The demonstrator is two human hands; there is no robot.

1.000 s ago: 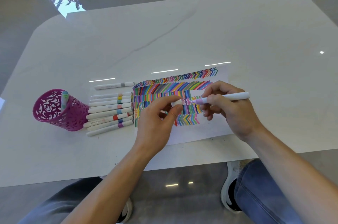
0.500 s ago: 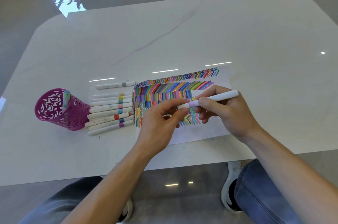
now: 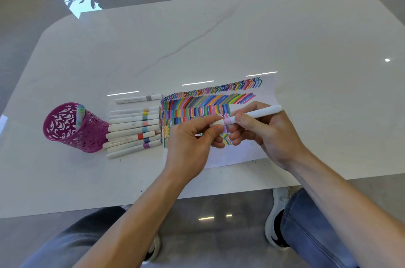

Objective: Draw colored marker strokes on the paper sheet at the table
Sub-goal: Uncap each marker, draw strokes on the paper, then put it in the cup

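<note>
Bright daylight, glare streaks, wide-angle edge distortion

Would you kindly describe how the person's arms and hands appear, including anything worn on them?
The left hand and right hand are bare: no gloves, and no rings on the fingers that show. The left forearm and right forearm are uncovered up to the picture's edge, with no sleeve, watch, bracelet or marking visible.
</note>
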